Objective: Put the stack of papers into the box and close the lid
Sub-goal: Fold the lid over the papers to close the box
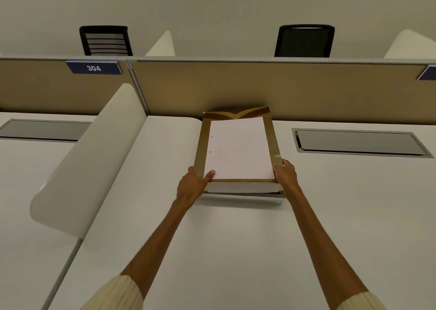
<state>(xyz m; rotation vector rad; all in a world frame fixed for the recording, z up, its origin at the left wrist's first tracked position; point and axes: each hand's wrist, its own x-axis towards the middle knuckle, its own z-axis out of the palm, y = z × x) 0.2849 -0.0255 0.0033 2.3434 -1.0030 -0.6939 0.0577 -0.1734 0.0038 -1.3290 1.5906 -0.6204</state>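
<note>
Hands at near corners of gold box (271, 132): left hand (192, 185) grips near-left corner, thumb on stack of papers (238, 149); right hand (285, 171) clasps near-right corner. Papers lie inside box, lid (236, 113) upright behind, against tan partition (306, 90). White desk (236, 239) bare around; cable hatch (361, 143) right, curved white divider (94, 158) left. Sign 304 (94, 68), two black chairs beyond.
</note>
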